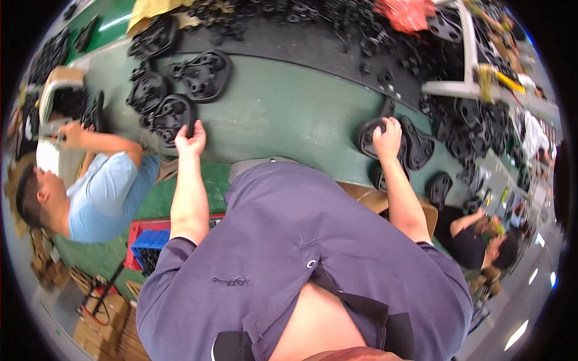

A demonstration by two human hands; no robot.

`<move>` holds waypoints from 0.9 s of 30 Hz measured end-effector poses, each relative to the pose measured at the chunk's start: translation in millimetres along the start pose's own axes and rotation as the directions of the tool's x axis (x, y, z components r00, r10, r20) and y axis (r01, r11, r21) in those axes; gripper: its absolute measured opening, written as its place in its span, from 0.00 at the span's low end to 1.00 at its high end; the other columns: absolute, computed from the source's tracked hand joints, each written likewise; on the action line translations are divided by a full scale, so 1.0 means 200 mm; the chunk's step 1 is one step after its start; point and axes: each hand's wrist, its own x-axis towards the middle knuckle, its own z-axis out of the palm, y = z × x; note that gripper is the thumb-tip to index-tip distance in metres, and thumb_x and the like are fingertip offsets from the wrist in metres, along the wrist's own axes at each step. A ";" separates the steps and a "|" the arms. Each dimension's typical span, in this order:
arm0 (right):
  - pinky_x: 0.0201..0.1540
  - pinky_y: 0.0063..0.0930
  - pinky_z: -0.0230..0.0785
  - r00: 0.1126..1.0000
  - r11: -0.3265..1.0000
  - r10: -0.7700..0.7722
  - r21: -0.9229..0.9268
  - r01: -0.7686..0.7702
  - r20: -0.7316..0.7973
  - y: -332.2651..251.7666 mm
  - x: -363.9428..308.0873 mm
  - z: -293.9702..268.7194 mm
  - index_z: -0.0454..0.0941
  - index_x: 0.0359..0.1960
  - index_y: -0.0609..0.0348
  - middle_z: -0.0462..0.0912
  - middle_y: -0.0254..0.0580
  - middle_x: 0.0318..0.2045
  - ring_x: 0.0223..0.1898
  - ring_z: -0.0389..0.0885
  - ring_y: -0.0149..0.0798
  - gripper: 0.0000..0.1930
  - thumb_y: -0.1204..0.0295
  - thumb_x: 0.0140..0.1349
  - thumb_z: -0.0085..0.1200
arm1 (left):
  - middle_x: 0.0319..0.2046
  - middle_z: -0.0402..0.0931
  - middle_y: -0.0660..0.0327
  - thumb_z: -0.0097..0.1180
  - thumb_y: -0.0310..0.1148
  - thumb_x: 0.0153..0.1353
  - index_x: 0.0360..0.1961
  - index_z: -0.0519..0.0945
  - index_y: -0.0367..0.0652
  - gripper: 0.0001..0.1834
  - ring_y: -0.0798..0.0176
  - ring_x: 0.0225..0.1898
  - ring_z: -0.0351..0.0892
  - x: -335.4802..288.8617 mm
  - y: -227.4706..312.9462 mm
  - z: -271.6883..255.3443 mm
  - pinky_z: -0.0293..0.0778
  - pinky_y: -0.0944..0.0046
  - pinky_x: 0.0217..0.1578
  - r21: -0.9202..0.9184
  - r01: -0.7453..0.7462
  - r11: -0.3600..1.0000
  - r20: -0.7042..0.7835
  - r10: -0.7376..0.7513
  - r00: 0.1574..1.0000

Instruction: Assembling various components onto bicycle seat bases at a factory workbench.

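Observation:
At the left of the green bench, my left hand (191, 141) closes its thumb and fingers on the near right edge of a black moulded plastic part (171, 115). That part is rounded at one end and lies on the bench beside two more like it, one being a black part (203, 75) just behind. My right hand (388, 137), farther right, has its fingers curled over another rounded black part (368, 138). A longer black part (416, 144) with holes lies just right of this hand. My right fingertips partly cover what they grip.
Many small black pieces (337, 36) lie on a dark mat along the bench's far side. A white metal frame (468, 54) stands at the right. One co-worker (108, 192) in light blue is at the left, another co-worker (481, 240) at the right. A blue crate (147, 240) stands below the bench.

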 end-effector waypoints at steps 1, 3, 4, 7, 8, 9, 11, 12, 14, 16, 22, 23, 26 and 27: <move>0.69 0.49 0.69 0.997 0.994 0.078 -0.078 -0.079 -0.016 0.07 -0.01 -0.01 0.81 0.57 0.59 0.78 0.56 0.63 0.65 0.75 0.59 0.23 0.65 0.60 0.64 | 0.45 0.83 0.41 0.61 0.37 0.69 0.52 0.77 0.30 0.20 0.40 0.43 0.87 -0.02 -0.02 0.03 0.87 0.43 0.48 0.047 -0.011 0.999 0.048 0.009 0.999; 0.70 0.51 0.68 0.962 0.936 0.272 -0.225 -0.272 -0.035 0.20 -0.03 -0.02 0.77 0.62 0.61 0.77 0.58 0.63 0.67 0.73 0.60 0.29 0.60 0.61 0.65 | 0.40 0.82 0.46 0.63 0.42 0.69 0.50 0.77 0.32 0.22 0.43 0.42 0.85 -0.12 -0.12 0.09 0.87 0.46 0.48 0.137 0.039 0.990 0.065 -0.048 0.997; 0.71 0.53 0.67 0.896 0.888 0.435 -0.210 -0.409 0.090 0.26 -0.02 -0.03 0.74 0.66 0.63 0.77 0.61 0.64 0.68 0.73 0.63 0.35 0.54 0.63 0.65 | 0.39 0.81 0.50 0.64 0.46 0.70 0.48 0.76 0.34 0.23 0.48 0.43 0.84 -0.14 -0.17 0.12 0.85 0.48 0.47 0.212 0.042 0.976 -0.037 -0.035 0.999; 0.69 0.53 0.70 0.756 0.850 0.526 -0.198 -0.489 0.390 0.31 0.02 -0.03 0.74 0.69 0.60 0.77 0.61 0.67 0.67 0.76 0.63 0.38 0.47 0.64 0.64 | 0.42 0.80 0.50 0.62 0.46 0.71 0.48 0.74 0.35 0.22 0.51 0.44 0.83 -0.16 -0.32 0.07 0.85 0.50 0.47 0.578 -0.145 0.803 0.083 0.119 0.989; 0.68 0.51 0.71 0.776 0.876 0.480 -0.181 -0.447 0.408 0.29 0.03 -0.03 0.75 0.69 0.57 0.79 0.58 0.66 0.66 0.78 0.61 0.36 0.49 0.64 0.63 | 0.46 0.80 0.50 0.61 0.46 0.73 0.54 0.74 0.35 0.24 0.53 0.46 0.83 -0.15 -0.35 0.03 0.84 0.52 0.46 0.727 -0.102 0.679 0.122 0.019 0.992; 0.67 0.49 0.73 0.806 0.901 0.424 -0.102 -0.422 0.414 0.40 -0.04 0.01 0.77 0.67 0.57 0.81 0.57 0.63 0.64 0.80 0.60 0.33 0.54 0.63 0.62 | 0.46 0.81 0.51 0.60 0.46 0.74 0.59 0.75 0.35 0.25 0.54 0.45 0.83 -0.24 -0.58 0.11 0.84 0.54 0.45 0.867 -0.077 0.493 0.067 0.038 0.997; 0.65 0.46 0.76 0.842 0.924 0.286 0.101 -0.368 0.457 0.23 -0.05 0.09 0.84 0.57 0.61 0.86 0.57 0.55 0.60 0.84 0.56 0.25 0.60 0.61 0.61 | 0.47 0.82 0.53 0.61 0.44 0.73 0.63 0.76 0.39 0.25 0.55 0.44 0.85 -0.36 -0.78 0.15 0.82 0.57 0.47 0.978 -0.125 0.166 0.134 -0.046 0.990; 0.64 0.45 0.77 0.873 0.946 0.160 0.180 -0.269 0.460 0.11 -0.07 0.11 0.85 0.55 0.62 0.87 0.57 0.55 0.59 0.85 0.56 0.23 0.62 0.61 0.61 | 0.49 0.83 0.51 0.61 0.44 0.74 0.63 0.76 0.39 0.25 0.53 0.46 0.85 -0.39 -0.87 0.18 0.82 0.55 0.49 0.987 -0.162 0.011 0.163 -0.102 0.981; 0.67 0.45 0.73 0.871 0.905 -0.063 0.396 -0.156 0.487 -0.15 -0.09 0.06 0.84 0.58 0.59 0.86 0.54 0.58 0.62 0.82 0.56 0.24 0.57 0.66 0.61 | 0.51 0.83 0.50 0.60 0.43 0.75 0.64 0.76 0.38 0.25 0.50 0.48 0.86 -0.38 -1.01 0.20 0.82 0.54 0.50 0.969 -0.199 -0.148 0.173 -0.172 0.970; 0.68 0.46 0.73 0.829 0.960 -0.008 0.236 -0.150 0.558 -0.21 -0.06 -0.04 0.84 0.57 0.58 0.84 0.53 0.59 0.61 0.82 0.55 0.26 0.51 0.66 0.61 | 0.55 0.83 0.45 0.58 0.45 0.75 0.65 0.75 0.36 0.27 0.41 0.52 0.85 -0.35 -1.11 0.25 0.80 0.47 0.55 0.422 -0.505 -0.753 0.592 -0.192 0.783; 0.62 0.55 0.76 0.612 0.676 0.720 -0.531 -0.511 0.327 0.33 -0.11 -0.29 0.77 0.61 0.66 0.83 0.57 0.56 0.59 0.82 0.61 0.35 0.50 0.61 0.66 | 0.58 0.80 0.39 0.57 0.50 0.74 0.67 0.74 0.36 0.31 0.32 0.60 0.78 -0.40 -1.38 0.46 0.75 0.40 0.61 -0.002 -0.631 -0.776 0.682 -0.462 0.566; 0.61 0.55 0.77 0.589 0.643 0.746 -0.565 -0.516 0.310 0.42 -0.17 -0.25 0.75 0.62 0.66 0.83 0.56 0.57 0.59 0.83 0.61 0.36 0.50 0.60 0.66 | 0.58 0.80 0.39 0.57 0.50 0.74 0.67 0.74 0.36 0.31 0.32 0.60 0.78 -0.39 -1.41 0.48 0.75 0.40 0.61 -0.011 -0.636 -0.772 0.676 -0.475 0.564; 0.61 0.51 0.78 0.610 0.692 0.708 -0.523 -0.498 0.356 0.41 -0.08 -0.18 0.79 0.57 0.63 0.84 0.55 0.56 0.56 0.86 0.57 0.31 0.57 0.54 0.68 | 0.61 0.79 0.40 0.53 0.50 0.77 0.65 0.75 0.37 0.28 0.32 0.61 0.78 -0.34 -1.41 0.46 0.74 0.40 0.62 -0.031 -0.535 -0.844 0.449 -0.490 0.747; 0.61 0.50 0.77 0.591 0.743 0.666 -0.471 -0.475 0.455 0.34 -0.01 -0.17 0.80 0.56 0.62 0.85 0.55 0.55 0.55 0.87 0.55 0.30 0.59 0.53 0.68 | 0.61 0.79 0.40 0.53 0.50 0.77 0.65 0.75 0.37 0.28 0.32 0.61 0.78 -0.33 -1.41 0.44 0.74 0.40 0.62 -0.027 -0.527 -0.850 0.445 -0.482 0.755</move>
